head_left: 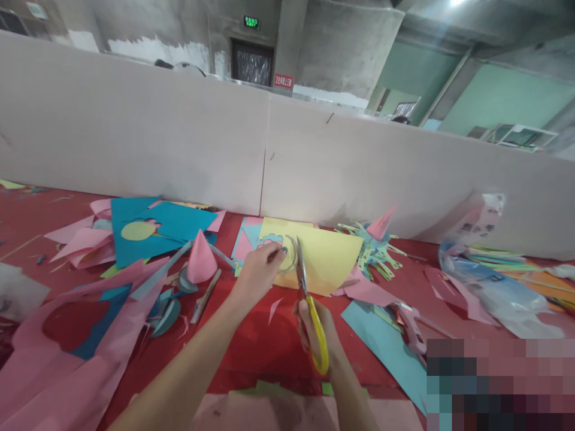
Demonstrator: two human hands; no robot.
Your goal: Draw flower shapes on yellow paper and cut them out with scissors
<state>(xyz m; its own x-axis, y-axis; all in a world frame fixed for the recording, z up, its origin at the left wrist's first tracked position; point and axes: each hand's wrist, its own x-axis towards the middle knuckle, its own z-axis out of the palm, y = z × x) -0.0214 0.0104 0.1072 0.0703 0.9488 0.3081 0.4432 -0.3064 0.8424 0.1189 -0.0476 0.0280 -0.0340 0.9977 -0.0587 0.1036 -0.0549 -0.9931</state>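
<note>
left: your left grip (258, 272) pinches a thin curved strip (295, 254) beside the blades | right: your right grip (318, 323) is wrapped round the yellow-handled scissors (302, 272), tips pointing away from you over the yellow sheet (330, 257) | around: red surface (251, 341) beneath, pink cone (202, 260) left of the sheet

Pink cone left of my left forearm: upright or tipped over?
Upright: the pink cone has its point up and its wide end down.
</note>
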